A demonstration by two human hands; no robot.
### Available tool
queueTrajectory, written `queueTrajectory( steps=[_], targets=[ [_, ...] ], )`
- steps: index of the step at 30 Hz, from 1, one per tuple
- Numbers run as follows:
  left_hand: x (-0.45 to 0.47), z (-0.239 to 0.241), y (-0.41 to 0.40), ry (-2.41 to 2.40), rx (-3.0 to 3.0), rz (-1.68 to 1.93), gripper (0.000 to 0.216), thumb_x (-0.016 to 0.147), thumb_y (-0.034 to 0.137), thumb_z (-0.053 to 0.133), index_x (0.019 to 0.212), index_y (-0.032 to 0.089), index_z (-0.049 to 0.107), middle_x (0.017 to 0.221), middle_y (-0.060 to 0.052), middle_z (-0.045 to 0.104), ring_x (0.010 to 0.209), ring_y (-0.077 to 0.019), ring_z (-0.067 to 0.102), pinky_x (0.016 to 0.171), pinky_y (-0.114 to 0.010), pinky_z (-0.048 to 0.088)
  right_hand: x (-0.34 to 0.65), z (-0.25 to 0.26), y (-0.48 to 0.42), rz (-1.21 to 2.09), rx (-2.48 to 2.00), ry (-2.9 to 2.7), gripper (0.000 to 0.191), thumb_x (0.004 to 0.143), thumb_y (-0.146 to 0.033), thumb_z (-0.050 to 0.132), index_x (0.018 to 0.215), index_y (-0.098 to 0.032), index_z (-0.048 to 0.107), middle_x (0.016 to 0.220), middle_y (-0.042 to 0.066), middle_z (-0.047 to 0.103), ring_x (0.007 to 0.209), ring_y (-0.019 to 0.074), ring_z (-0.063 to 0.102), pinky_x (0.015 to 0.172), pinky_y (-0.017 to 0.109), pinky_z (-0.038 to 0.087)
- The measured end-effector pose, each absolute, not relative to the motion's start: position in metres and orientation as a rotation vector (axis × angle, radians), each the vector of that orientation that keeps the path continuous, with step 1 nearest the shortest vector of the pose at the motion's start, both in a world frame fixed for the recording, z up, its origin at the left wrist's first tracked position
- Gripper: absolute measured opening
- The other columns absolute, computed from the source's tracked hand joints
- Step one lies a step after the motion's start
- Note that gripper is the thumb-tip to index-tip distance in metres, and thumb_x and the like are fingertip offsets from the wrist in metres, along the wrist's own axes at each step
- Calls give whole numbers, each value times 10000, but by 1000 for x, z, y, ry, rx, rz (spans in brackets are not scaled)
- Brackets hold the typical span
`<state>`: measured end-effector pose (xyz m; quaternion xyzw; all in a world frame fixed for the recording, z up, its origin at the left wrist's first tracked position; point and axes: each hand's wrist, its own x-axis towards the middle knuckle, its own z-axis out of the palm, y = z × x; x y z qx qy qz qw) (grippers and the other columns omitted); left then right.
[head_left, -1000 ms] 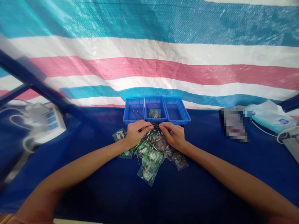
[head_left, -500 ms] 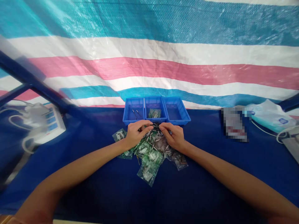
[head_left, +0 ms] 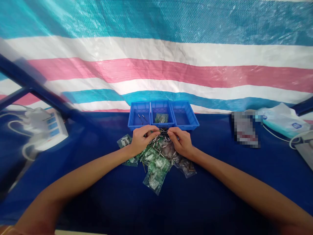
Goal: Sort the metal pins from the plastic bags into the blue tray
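Observation:
My left hand (head_left: 142, 139) and my right hand (head_left: 182, 141) face each other above a heap of small metal pins (head_left: 160, 146) and clear bags. Thumb and forefinger of each hand are pinched together. A thin, dark rod-like piece (head_left: 163, 131) stretches between the fingertips, its exact kind too small to make out. Just beyond the hands stand three joined blue bins: the left bin (head_left: 132, 114) has a few thin rods (head_left: 143, 117) in it, the middle bin (head_left: 160, 105) has a bag of parts (head_left: 161, 118), and the right bin (head_left: 184, 112) shows nothing inside.
Greenish bags of metal pieces (head_left: 154, 182) lie nearest me, with a brownish bag (head_left: 188, 168) at the right. A power strip with plugs (head_left: 57, 130) sits on the left of the blue table (head_left: 97, 202). A tissue pack (head_left: 281, 120) lies far right; striped sheeting (head_left: 156, 70) hangs behind.
Both hands hold nearly the same pose, fingertips still pinched on the thin piece. The whole view has shifted very slightly; nothing else has visibly moved.

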<state>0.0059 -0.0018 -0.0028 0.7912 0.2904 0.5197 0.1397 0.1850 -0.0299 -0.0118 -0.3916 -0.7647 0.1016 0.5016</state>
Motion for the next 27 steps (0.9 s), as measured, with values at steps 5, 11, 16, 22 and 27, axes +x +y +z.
queueTrajectory(
  steps=[5, 11, 16, 22, 27],
  targets=[
    [5, -1, -1, 793, 2352, 1488, 130, 800, 264, 626, 777, 137, 640, 599, 4, 643, 415, -48, 476, 455, -158, 411, 185, -12, -30, 229, -944, -1873, 230, 918, -265, 387, 788, -179, 557, 485, -53, 475, 383, 63, 405, 421, 176, 340],
    [5, 1, -3, 749, 2431, 1472, 148, 814, 275, 608, 757, 140, 629, 596, 1, 635, 427, -51, 480, 468, -163, 414, 185, -12, -30, 222, -951, -1883, 267, 924, -280, 376, 763, -178, 563, 493, -38, 512, 399, 68, 442, 433, 178, 355],
    [5, 1, -2, 732, 2414, 1440, 153, 821, 277, 597, 758, 141, 630, 609, -7, 638, 463, -63, 505, 486, -171, 422, 184, -10, -30, 199, -955, -1880, 294, 926, -302, 372, 745, -179, 568, 479, -40, 511, 384, 65, 434, 425, 177, 352],
    [4, -1, -1, 724, 2392, 1423, 152, 824, 260, 593, 742, 139, 633, 598, -5, 624, 478, -67, 514, 494, -174, 418, 184, -12, -29, 201, -943, -1880, 267, 919, -293, 397, 765, -176, 582, 493, -36, 532, 400, 67, 460, 439, 173, 368],
    [3, -1, -2, 717, 2395, 1416, 185, 836, 263, 575, 718, 130, 627, 601, -18, 622, 523, -85, 556, 522, -185, 437, 185, -13, -29, 221, -926, -1890, 251, 915, -279, 406, 777, -172, 586, 520, -28, 557, 421, 69, 479, 455, 173, 382]
  ],
)
